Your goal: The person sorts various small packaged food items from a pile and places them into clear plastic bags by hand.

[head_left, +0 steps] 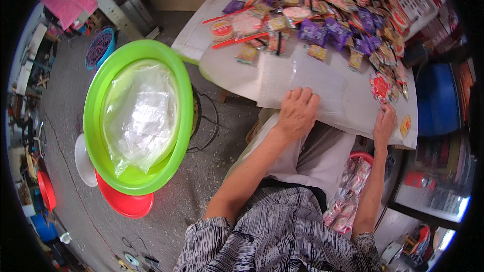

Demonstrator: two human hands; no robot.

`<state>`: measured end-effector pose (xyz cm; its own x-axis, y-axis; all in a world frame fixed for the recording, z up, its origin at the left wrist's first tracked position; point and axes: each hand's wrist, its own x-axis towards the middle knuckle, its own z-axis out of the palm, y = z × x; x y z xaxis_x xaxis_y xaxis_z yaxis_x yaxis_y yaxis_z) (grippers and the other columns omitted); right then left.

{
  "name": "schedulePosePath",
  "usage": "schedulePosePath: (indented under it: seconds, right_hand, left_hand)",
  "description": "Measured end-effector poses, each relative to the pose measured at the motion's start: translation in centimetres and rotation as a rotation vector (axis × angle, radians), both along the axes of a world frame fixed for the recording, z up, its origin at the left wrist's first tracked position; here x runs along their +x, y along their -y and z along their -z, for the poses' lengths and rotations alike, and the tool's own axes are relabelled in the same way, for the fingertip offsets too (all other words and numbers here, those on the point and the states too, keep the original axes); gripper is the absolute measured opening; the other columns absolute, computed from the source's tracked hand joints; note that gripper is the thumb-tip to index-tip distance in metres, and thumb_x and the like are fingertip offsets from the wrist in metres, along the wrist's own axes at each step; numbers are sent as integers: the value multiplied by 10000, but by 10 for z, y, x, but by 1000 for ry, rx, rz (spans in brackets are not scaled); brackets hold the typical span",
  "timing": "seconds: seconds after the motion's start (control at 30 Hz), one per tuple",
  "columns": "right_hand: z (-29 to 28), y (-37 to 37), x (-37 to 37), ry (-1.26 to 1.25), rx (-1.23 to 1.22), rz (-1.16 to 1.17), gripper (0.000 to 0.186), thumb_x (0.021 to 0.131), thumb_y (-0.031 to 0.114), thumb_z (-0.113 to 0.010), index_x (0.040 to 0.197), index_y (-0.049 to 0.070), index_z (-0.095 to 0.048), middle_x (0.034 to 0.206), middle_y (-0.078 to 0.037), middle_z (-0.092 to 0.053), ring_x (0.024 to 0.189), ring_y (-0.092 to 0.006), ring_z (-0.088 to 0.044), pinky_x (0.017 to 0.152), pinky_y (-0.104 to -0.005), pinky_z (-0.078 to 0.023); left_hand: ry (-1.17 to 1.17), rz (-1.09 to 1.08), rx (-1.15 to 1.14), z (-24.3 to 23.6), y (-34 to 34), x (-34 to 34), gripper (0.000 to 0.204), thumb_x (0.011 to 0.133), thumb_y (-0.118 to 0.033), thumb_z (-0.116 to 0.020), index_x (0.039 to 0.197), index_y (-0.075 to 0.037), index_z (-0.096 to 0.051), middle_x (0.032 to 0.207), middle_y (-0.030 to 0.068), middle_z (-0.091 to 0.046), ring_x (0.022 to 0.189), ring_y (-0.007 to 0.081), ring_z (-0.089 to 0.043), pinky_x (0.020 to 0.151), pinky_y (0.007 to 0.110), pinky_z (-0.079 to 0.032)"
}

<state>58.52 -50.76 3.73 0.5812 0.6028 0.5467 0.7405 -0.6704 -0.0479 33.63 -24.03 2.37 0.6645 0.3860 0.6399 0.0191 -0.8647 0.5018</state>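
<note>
I'm seeing heaped snacks crowding the left hand on a clear bag and right hand at a red packet, both grips unclear.

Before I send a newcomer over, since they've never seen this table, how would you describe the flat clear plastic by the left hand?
Find the white table, then its near edge, where the left hand is. The flat clear plastic lies just beyond that hand, spreading to its right. It is see-through, unlike the colourful wrapped packets heaped farther back.
</note>
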Motion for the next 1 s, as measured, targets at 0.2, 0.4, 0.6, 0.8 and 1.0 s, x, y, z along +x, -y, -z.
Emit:
schedulePosePath:
  seconds: [0.2, 0.4, 0.6, 0.8, 1.0]
  right_hand:
    - [-9, -1, -35, -36, -193, 57, 513, 948, 206, -560, 1435, 72, -469, 1532, -105, -420, 1409, -319, -361, 1149, -479, -268]
    - [-15, 0, -59, -123, -103, 81, 519, 918, 205, -584, 1406, 58, -483, 1525, -97, -423, 1421, -313, -349, 1152, -518, -246]
    - [-12, -6, -76, -123, -44, 108, 509, 922, 233, -576, 1389, 51, -489, 1517, -90, -425, 1421, -317, -349, 1152, -554, -235]
    - [-4, -2, -76, -110, 9, 134, 498, 954, 276, -535, 1394, 51, -475, 1515, -104, -418, 1417, -335, -341, 1149, -601, -215]
    - [-7, -6, -77, -121, 32, 114, 504, 946, 296, -538, 1382, 51, -482, 1505, -109, -427, 1407, -335, -351, 1141, -596, -228]
  left_hand:
    - [-25, -49, 38, -2, 1, 0, 205, 732, -93, -648, 927, -100, -587, 892, 78, -532, 842, 290, -525, 725, 427, -402]
    - [-7, -19, 3, -9, 3, 2, 197, 758, -54, -646, 950, -83, -619, 905, 86, -563, 834, 313, -541, 732, 446, -405]
    - [374, -98, -971, -42, -20, -30, 152, 897, 45, -587, 1021, 1, -663, 960, 13, -647, 869, 110, -587, 797, 270, -481]
    - [573, -401, -316, -90, -36, -50, 161, 977, -27, -519, 1086, 42, -615, 1084, 89, -640, 964, 179, -594, 877, 326, -487]
    - [6, 67, 67, -60, 9, -27, 156, 826, 25, -631, 974, -5, -669, 849, 147, -576, 769, 342, -554, 683, 433, -451]
